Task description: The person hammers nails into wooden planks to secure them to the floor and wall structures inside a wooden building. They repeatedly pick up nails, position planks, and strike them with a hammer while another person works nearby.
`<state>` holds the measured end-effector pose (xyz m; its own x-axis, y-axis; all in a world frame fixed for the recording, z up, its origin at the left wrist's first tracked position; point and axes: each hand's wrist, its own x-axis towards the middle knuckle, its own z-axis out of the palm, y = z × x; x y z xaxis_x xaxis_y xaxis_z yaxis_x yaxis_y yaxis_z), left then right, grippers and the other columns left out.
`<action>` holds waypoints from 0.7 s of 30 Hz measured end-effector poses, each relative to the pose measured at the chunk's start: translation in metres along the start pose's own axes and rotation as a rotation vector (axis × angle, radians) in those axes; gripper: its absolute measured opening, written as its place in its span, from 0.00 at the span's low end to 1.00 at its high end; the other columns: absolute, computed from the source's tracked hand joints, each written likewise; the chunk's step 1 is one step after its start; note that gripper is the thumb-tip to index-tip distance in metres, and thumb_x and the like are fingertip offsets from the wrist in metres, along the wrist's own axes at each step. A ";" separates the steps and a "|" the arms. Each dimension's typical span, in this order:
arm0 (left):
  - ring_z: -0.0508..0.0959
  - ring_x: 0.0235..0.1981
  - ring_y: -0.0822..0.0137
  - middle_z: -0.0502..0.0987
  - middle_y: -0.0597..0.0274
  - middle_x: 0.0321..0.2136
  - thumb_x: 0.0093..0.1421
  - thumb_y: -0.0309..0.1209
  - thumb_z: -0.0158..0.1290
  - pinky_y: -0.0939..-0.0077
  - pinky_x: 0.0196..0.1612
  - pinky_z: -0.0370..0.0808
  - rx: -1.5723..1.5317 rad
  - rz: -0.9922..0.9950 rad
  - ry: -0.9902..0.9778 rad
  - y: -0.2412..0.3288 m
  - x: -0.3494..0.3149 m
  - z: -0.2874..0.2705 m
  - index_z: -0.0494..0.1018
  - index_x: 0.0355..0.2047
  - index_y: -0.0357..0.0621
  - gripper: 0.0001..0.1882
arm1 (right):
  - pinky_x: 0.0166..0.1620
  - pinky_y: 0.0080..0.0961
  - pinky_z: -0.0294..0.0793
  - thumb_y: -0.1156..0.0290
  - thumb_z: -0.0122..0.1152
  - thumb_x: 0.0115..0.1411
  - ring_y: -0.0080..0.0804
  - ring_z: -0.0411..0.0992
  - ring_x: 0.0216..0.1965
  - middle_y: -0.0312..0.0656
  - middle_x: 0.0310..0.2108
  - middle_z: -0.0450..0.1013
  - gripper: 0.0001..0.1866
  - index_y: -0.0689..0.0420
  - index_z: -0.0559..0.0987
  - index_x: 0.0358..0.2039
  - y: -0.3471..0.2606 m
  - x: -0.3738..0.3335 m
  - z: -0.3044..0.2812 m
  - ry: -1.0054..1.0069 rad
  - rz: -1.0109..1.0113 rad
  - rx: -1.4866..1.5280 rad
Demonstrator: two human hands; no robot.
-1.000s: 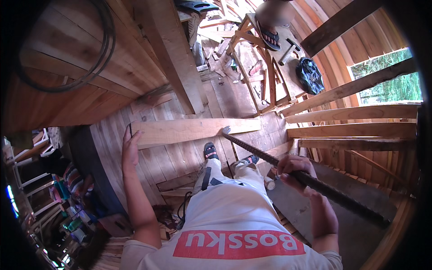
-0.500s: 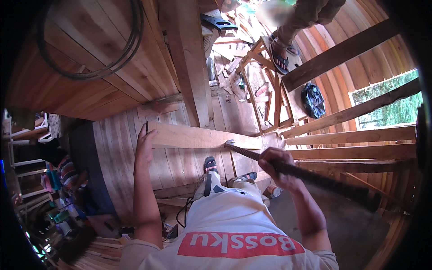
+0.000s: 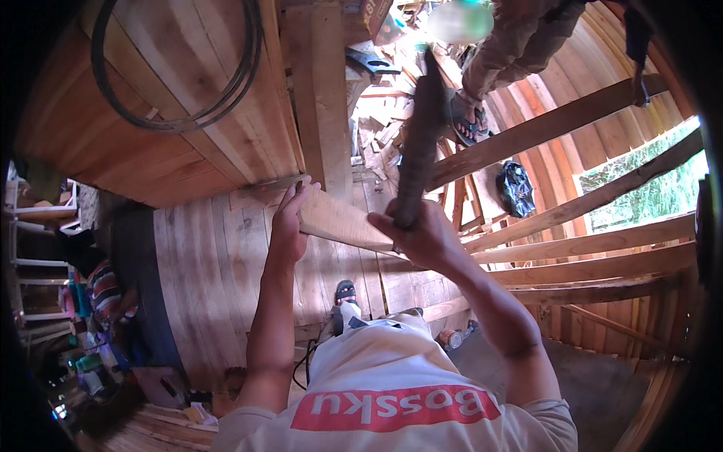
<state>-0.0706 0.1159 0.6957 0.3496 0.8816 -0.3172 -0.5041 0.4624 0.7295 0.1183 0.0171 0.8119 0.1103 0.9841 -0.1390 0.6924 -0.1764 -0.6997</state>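
Note:
My left hand (image 3: 288, 218) is closed on the end of a pale wooden board (image 3: 343, 218), which slants away to the right across my front. Its far end runs behind my right hand (image 3: 422, 235). That hand is wrapped round a long dark ribbed metal bar (image 3: 423, 132), raised so that it points up and away from me. Motion blurs the upper part of the bar. Both arms are stretched forward over the plank floor (image 3: 226, 256).
Beams (image 3: 557, 128) cross at the right beside a black plastic bag (image 3: 516, 188). A person in brown trousers (image 3: 512, 53) stands at far right. Coiled black hose (image 3: 184, 124) hangs by the left plank wall. Another person in a striped shirt (image 3: 109, 290) is at left.
The bar has swung from lying low across the board's right part to pointing upward. My left hand and the board's end have shifted right and away from me.

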 end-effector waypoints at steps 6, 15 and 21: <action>0.63 0.55 0.61 0.62 0.50 0.53 0.60 0.28 0.36 0.67 0.58 0.59 0.057 0.050 -0.178 0.003 -0.011 0.011 0.55 0.55 0.31 0.23 | 0.28 0.39 0.70 0.48 0.56 0.51 0.46 0.73 0.23 0.48 0.18 0.72 0.20 0.54 0.80 0.25 -0.024 0.007 0.009 -0.003 -0.139 -0.178; 0.63 0.54 0.63 0.62 0.56 0.52 0.54 0.21 0.39 0.69 0.56 0.60 0.045 -0.088 -0.112 0.019 -0.040 0.011 0.51 0.58 0.39 0.29 | 0.22 0.32 0.65 0.53 0.59 0.53 0.36 0.67 0.13 0.43 0.10 0.66 0.22 0.60 0.75 0.16 -0.015 -0.001 0.025 0.222 -0.376 0.027; 0.60 0.58 0.59 0.58 0.49 0.57 0.52 0.19 0.41 0.67 0.58 0.57 -0.099 -0.114 -0.171 0.071 -0.076 0.055 0.54 0.57 0.42 0.29 | 0.19 0.31 0.62 0.58 0.61 0.53 0.27 0.63 0.11 0.44 0.10 0.66 0.20 0.64 0.75 0.18 -0.036 -0.019 -0.015 0.194 -0.171 0.282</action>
<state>-0.0896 0.0764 0.8048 0.5337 0.7978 -0.2805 -0.5254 0.5728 0.6292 0.1020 0.0053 0.8501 0.1615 0.9805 0.1124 0.4917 0.0188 -0.8706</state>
